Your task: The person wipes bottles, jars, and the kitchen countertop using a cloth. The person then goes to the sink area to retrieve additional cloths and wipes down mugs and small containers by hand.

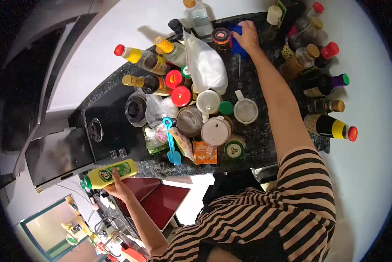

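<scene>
My left hand (pixel 118 187) is closed around a yellow dish soap bottle (pixel 125 168) with a green cap, held tilted beyond the counter's front edge. At the back of the black speckled counter (pixel 259 144), my right hand (pixel 248 38) grips a bunched blue cloth (pixel 238 43) and presses it against the surface. Just left of that cloth stands a dark-lidded jar (pixel 221 36). A white plastic bag (pixel 208 65) full of something white leans nearby. My right palm and some of the cloth are hidden from view.
Sauce bottles (pixel 318 83) line the right wall, and more bottles (pixel 150 61) crowd the back left. Red-lidded jars (pixel 181 96), lidded white containers (pixel 216 131), an orange packet (pixel 205 153) and a blue plastic scoop (pixel 173 146) fill the middle. A gas stove (pixel 113 139) lies left.
</scene>
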Demonstrator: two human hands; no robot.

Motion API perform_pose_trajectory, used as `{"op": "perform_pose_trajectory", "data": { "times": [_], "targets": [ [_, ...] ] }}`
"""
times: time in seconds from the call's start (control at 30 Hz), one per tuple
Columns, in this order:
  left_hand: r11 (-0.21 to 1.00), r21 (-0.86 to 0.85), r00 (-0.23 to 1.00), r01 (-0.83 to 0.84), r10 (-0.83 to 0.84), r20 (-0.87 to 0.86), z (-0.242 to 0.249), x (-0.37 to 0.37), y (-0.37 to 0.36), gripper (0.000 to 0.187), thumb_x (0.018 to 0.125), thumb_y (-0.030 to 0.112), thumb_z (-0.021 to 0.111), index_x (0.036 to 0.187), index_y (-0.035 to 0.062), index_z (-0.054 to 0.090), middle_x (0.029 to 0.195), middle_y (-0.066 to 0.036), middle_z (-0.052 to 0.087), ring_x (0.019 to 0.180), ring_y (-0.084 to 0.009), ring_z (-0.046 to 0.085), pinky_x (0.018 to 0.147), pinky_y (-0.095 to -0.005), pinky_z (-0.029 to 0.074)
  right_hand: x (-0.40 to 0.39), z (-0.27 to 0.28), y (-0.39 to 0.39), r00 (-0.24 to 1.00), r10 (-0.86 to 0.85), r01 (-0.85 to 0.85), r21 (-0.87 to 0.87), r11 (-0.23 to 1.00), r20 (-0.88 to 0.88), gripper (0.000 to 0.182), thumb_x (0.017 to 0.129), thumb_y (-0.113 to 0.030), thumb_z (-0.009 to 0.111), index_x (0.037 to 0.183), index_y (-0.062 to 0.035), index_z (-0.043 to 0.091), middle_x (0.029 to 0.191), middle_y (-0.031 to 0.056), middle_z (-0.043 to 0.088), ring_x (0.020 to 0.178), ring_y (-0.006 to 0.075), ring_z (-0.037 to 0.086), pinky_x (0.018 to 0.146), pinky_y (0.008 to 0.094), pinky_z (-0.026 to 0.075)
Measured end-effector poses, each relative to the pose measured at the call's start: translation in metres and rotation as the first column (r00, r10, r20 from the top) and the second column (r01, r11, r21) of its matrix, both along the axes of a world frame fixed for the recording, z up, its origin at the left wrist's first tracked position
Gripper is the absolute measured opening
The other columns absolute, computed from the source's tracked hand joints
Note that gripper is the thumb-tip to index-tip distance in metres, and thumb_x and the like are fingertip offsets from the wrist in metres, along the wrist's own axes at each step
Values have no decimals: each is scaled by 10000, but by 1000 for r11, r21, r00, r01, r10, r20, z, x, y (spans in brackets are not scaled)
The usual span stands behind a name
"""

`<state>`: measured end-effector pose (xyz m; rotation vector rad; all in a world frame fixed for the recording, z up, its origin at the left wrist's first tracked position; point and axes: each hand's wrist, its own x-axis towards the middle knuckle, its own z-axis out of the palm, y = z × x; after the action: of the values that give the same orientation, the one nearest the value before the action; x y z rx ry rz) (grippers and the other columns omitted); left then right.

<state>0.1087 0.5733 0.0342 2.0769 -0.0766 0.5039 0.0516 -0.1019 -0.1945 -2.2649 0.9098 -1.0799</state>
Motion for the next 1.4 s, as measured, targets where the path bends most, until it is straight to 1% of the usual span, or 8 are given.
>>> {"op": "perform_pose_trajectory", "data": {
  "times": [0.13, 0.5, 0.7, 0.83, 1.0, 1.1, 1.23, 1.4],
  "targets": [
    [995, -99, 999, -6, 9, 36, -38, 30, 28, 532, 845, 78, 787, 1283, -64, 521, 1168, -132, 640, 958, -186, 650, 839, -306, 573, -21, 3, 32, 960, 72, -122, -174, 977, -269, 416, 764, -149, 771, 1153, -62, 651, 1280, 149, 564, 1187, 362, 524, 1019, 455, 454],
    [970, -241, 1000, -18, 18, -1, -91, 66, 37, 571, 821, 19, 784, 1308, -55, 494, 1194, -141, 627, 965, -204, 653, 836, -322, 586, -104, 26, 101, 950, 66, -108, -122, 987, -304, 375, 770, -35, 711, 1133, -36, 617, 1199, 168, 556, 1133, 392, 515, 983, 472, 448],
    [978, -207, 999, -34, 27, -37, -110, 74, 49, 544, 824, 66, 801, 1280, -73, 540, 1193, -151, 641, 968, -203, 656, 862, -348, 573, 3, 42, 12, 948, -222, 259, -153, 954, 227, 322, 735, -36, 745, 1026, -12, 611, 1139, 185, 556, 1108, 393, 513, 929, 472, 442],
    [979, -204, 1000, -16, 11, -24, -109, 73, 44, 524, 821, 51, 798, 1263, -84, 551, 1149, -150, 659, 932, -205, 668, 841, -342, 578, 32, 44, 16, 985, -172, 165, -260, 951, -3, 339, 720, -21, 729, 1047, -39, 640, 1146, 156, 581, 1105, 378, 519, 970, 452, 448],
    [982, -188, 1000, -20, 17, -18, -112, 77, 48, 583, 837, 13, 764, 1340, -69, 482, 1211, -157, 621, 967, -213, 663, 860, -356, 594, 19, 42, 13, 961, 218, -267, -355, 896, -172, 302, 861, -107, 528, 1117, -73, 687, 1246, 96, 585, 1150, 312, 513, 1003, 384, 467],
    [975, -222, 998, 19, -31, -50, -104, 72, 37, 590, 853, 32, 759, 1356, -66, 466, 1210, -163, 619, 973, -220, 664, 872, -360, 594, 15, 57, 13, 930, 189, -310, -397, 864, -315, 327, 865, -104, 532, 1171, -67, 638, 1256, 95, 565, 1146, 317, 520, 956, 393, 514],
    [992, -115, 998, -48, 43, -50, -108, 76, 46, 586, 872, 62, 752, 1353, -84, 449, 1196, -184, 627, 967, -232, 678, 891, -361, 587, 0, 55, -10, 915, -124, 59, -178, 982, -383, 303, 879, -84, 530, 1170, -35, 599, 1271, 140, 547, 1142, 383, 527, 959, 435, 509],
    [992, -122, 999, -18, 12, -45, -118, 82, 56, 579, 888, 73, 739, 1356, -84, 436, 1182, -197, 636, 981, -234, 685, 887, -364, 583, 19, 37, -12, 926, -375, 351, -266, 898, -41, 212, 872, -60, 539, 1056, 17, 610, 1163, 198, 557, 1042, 396, 548, 927, 472, 489]
  ]
}}
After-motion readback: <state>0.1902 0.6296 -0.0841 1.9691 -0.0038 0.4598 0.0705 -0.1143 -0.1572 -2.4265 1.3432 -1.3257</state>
